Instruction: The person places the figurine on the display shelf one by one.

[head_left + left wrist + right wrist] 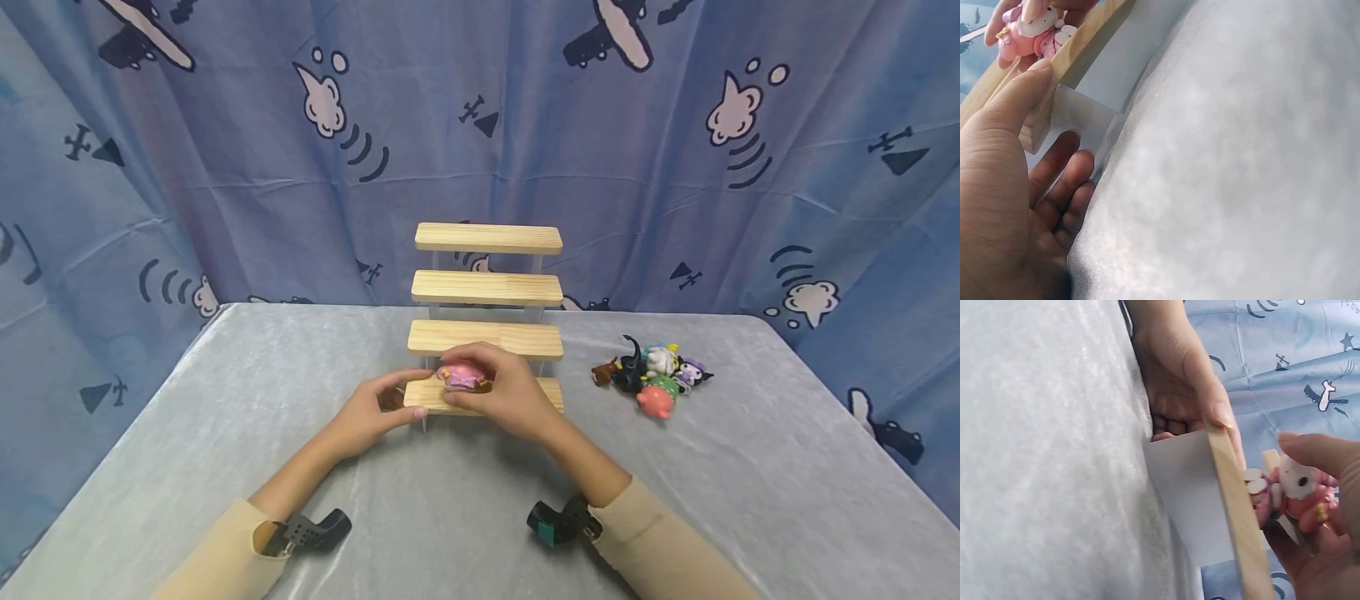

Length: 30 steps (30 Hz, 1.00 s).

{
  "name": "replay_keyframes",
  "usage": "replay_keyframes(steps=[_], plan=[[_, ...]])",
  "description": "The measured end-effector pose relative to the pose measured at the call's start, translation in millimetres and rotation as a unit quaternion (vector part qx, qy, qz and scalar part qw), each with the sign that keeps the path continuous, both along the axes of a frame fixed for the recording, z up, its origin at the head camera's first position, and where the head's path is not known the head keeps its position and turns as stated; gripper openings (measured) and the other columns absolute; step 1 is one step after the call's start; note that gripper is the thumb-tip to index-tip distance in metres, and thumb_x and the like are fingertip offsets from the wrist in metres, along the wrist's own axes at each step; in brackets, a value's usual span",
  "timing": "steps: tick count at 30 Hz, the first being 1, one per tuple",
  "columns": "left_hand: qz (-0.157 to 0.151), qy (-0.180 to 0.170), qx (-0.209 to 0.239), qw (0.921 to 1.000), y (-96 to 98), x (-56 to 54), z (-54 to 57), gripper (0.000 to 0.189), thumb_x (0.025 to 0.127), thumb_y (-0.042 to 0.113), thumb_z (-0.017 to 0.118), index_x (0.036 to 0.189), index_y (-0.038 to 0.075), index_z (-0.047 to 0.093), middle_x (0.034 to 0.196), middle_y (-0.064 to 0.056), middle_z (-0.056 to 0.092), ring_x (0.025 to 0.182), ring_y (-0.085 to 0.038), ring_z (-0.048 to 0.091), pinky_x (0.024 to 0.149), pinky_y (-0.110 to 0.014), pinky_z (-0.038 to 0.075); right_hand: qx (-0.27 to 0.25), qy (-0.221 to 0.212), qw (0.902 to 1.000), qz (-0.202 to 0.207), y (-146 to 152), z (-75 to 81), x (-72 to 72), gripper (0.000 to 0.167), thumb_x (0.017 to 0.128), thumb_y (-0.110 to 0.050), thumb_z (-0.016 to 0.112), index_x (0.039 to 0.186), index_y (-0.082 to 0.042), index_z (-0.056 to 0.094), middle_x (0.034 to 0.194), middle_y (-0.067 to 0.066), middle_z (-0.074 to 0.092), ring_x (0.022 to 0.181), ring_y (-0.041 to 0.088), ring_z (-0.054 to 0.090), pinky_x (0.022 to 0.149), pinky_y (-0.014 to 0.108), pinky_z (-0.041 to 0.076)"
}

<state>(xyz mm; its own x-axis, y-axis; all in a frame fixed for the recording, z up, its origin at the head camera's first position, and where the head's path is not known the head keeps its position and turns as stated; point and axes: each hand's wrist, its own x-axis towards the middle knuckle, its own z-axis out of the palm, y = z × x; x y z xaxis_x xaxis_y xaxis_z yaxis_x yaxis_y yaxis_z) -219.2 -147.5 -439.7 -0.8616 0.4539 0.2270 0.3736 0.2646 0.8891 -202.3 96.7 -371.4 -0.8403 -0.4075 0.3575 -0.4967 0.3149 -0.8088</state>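
A small pink-and-white figurine [463,377] is between the thumb and fingers of my right hand [513,396], at the lowest step of a tiered display stand [487,287]. In the right wrist view the figurine [1321,506] stands with its feet at the wooden board [1233,494]. My left hand [366,417] grips the left end of that lowest step. The left wrist view shows its thumb on the board [1079,56] and the other fingers curled below, by the clear support [1088,106].
Several small figurines [656,375] lie grouped to the right of the stand, among them a coral one and a black one. A grey cloth [262,375] covers the table. Behind hangs a blue patterned curtain [450,100].
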Motion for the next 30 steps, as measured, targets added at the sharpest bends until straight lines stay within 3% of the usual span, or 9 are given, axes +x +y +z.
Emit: replay_keyframes(steps=[9, 16, 21, 23, 28, 30], plan=[[0.001, -0.005, 0.002, 1.0, -1.0, 1.6, -0.6, 0.052, 0.091, 0.016, 0.076, 0.141, 0.015, 0.06, 0.107, -0.012, 0.07, 0.081, -0.014, 0.067, 0.074, -0.025, 0.054, 0.033, -0.009, 0.9994, -0.011, 10, 19.6, 1.4, 0.049, 0.077, -0.01, 0.088, 0.122, -0.008, 0.069, 0.124, 0.012, 0.07, 0.111, 0.026, 0.07, 0.097, 0.043, 0.057], [0.0, -0.007, 0.003, 1.0, 0.6, 0.8, -2.4, 0.053, 0.09, 0.016, 0.076, 0.14, 0.015, 0.06, 0.106, -0.012, 0.07, 0.081, -0.014, 0.067, 0.073, -0.025, 0.054, 0.053, 0.008, 0.9983, -0.023, 29, 37.1, 3.0, 0.046, 0.082, -0.013, 0.085, 0.125, -0.007, 0.069, 0.126, 0.011, 0.07, 0.118, 0.028, 0.068, 0.099, 0.042, 0.056], [0.0, -0.011, -0.001, 0.9999, 3.2, -0.3, -2.6, 0.052, 0.091, 0.019, 0.076, 0.141, 0.017, 0.06, 0.113, -0.011, 0.07, 0.082, -0.016, 0.066, 0.073, -0.025, 0.054, 0.033, 0.011, 0.998, -0.052, 48, 49.1, 3.8, 0.039, 0.088, -0.015, 0.079, 0.125, -0.004, 0.068, 0.124, 0.014, 0.07, 0.115, 0.028, 0.067, 0.098, 0.045, 0.056], [0.002, -0.011, -0.004, 0.9999, 3.3, 0.4, -1.4, 0.053, 0.091, 0.019, 0.076, 0.141, 0.017, 0.06, 0.114, -0.011, 0.07, 0.082, -0.016, 0.066, 0.073, -0.025, 0.053, 0.029, 0.022, 0.9966, -0.074, 57, 51.2, 3.6, 0.036, 0.09, -0.014, 0.077, 0.123, -0.004, 0.068, 0.121, 0.015, 0.07, 0.113, 0.027, 0.067, 0.097, 0.043, 0.056], [0.006, -0.012, -0.007, 0.9999, 1.2, 1.9, 2.1, 0.053, 0.091, 0.018, 0.076, 0.141, 0.016, 0.059, 0.114, -0.013, 0.07, 0.082, -0.015, 0.066, 0.073, -0.025, 0.054, 0.022, 0.077, 0.9897, -0.119, 84, 47.9, 1.4, 0.026, 0.092, -0.009, 0.074, 0.118, -0.005, 0.071, 0.115, 0.013, 0.071, 0.106, 0.017, 0.067, 0.09, 0.023, 0.056], [0.006, -0.011, -0.006, 0.9999, 0.5, 1.1, 1.9, 0.053, 0.091, 0.018, 0.076, 0.141, 0.015, 0.059, 0.112, -0.013, 0.07, 0.081, -0.015, 0.066, 0.072, -0.025, 0.053, 0.021, 0.091, 0.9868, -0.132, 96, 45.8, 2.2, 0.025, 0.092, -0.008, 0.073, 0.117, -0.005, 0.071, 0.114, 0.013, 0.071, 0.101, 0.011, 0.067, 0.079, 0.019, 0.056]])
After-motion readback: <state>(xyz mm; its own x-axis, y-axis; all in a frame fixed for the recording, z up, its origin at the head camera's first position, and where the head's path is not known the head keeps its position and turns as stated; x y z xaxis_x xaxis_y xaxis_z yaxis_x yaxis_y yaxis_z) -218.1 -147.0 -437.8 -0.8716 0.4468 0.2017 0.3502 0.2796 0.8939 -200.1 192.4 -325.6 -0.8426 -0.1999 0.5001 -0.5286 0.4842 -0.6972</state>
